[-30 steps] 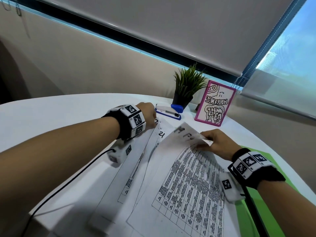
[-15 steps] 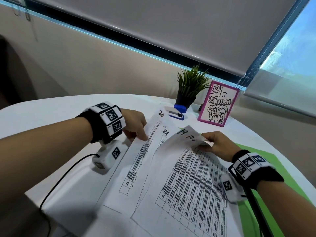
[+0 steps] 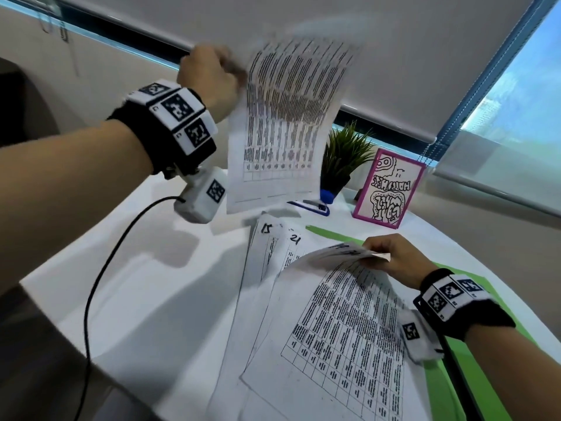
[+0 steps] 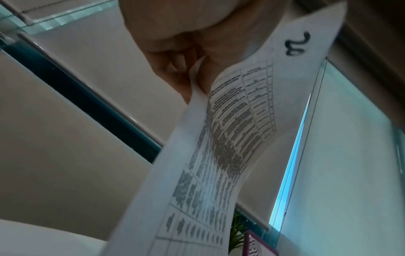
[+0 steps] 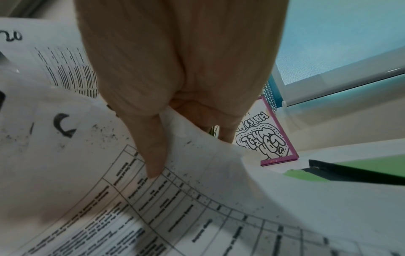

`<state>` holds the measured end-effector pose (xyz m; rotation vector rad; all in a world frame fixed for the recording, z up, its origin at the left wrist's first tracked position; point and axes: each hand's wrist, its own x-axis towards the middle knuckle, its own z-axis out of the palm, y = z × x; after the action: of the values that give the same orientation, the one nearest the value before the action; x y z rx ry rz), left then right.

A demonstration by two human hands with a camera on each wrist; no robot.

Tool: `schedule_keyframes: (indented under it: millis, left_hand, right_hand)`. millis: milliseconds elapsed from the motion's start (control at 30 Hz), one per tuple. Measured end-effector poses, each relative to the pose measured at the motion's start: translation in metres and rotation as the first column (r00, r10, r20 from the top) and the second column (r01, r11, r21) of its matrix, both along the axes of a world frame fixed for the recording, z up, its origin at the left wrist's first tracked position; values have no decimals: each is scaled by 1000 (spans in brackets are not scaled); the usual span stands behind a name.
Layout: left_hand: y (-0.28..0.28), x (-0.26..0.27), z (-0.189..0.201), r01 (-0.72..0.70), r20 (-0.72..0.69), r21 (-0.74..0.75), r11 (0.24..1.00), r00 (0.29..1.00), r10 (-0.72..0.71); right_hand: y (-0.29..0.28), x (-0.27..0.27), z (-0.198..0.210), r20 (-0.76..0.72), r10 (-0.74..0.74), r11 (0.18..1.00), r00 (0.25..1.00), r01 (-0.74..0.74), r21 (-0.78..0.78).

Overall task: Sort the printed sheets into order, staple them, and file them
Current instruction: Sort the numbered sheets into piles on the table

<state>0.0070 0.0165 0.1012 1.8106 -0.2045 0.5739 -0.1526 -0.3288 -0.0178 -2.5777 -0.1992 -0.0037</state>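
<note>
Above the white table (image 3: 127,299), the person's left hand (image 3: 209,77) now pinches sheet 20 (image 3: 285,123), lifted off the spread where it lay half a second ago; sorting is under way. The sheet hangs long axis near vertical, numbered end up. The right hand (image 3: 394,256) pinches the raised top corner of the stack (image 3: 343,329).

Your left side of the table (image 3: 136,284) is bare apart from a black cable (image 3: 100,275). Ahead, the stapler (image 3: 312,205), plant (image 3: 343,156) and pink-framed card (image 3: 390,188) block the far edge; sheets (image 3: 334,329) cover the middle.
</note>
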Motion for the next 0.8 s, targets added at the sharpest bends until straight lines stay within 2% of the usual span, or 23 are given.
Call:
schedule_keyframes:
  millis: [100, 200, 300, 400, 500, 633, 733, 800]
  left_hand:
    - [-8, 0, -1, 108, -55, -58, 992, 992, -111]
    - [-21, -6, -24, 183, -120, 28, 983, 977, -178]
    - [-33, -19, -54, 325, -247, 116, 939, 925, -289]
    - [-45, -31, -90, 465, -438, 158, 871, 823, -360]
    - [-55, -42, -125, 588, -583, 153, 794, 703, -408]
    - [-63, -59, -150, 702, -691, 85, 707, 553, -465]
    - [-66, -70, -155, 757, -727, 77, 649, 488, -483]
    - [-66, -76, -153, 779, -743, 31, 627, 437, -507]
  right_hand:
    - [-1, -1, 1, -1, -5, 1000, 1000, 5, 8]
    - [-1, -4, 6, 8, -6, 1000, 1000, 5, 14]
    - [0, -10, 14, 25, 1, 999, 1000, -2, 43]
    - [-2, -12, 19, 38, -26, 996, 999, 22, 84]
    - [-7, -10, 19, 43, -38, 998, 998, 36, 47]
    - [-10, -5, 15, 77, -60, 998, 995, 60, 3]
    - [-9, 2, 11, 117, -29, 996, 993, 38, -76]
    - [-8, 7, 8, 65, -43, 996, 997, 48, -73]
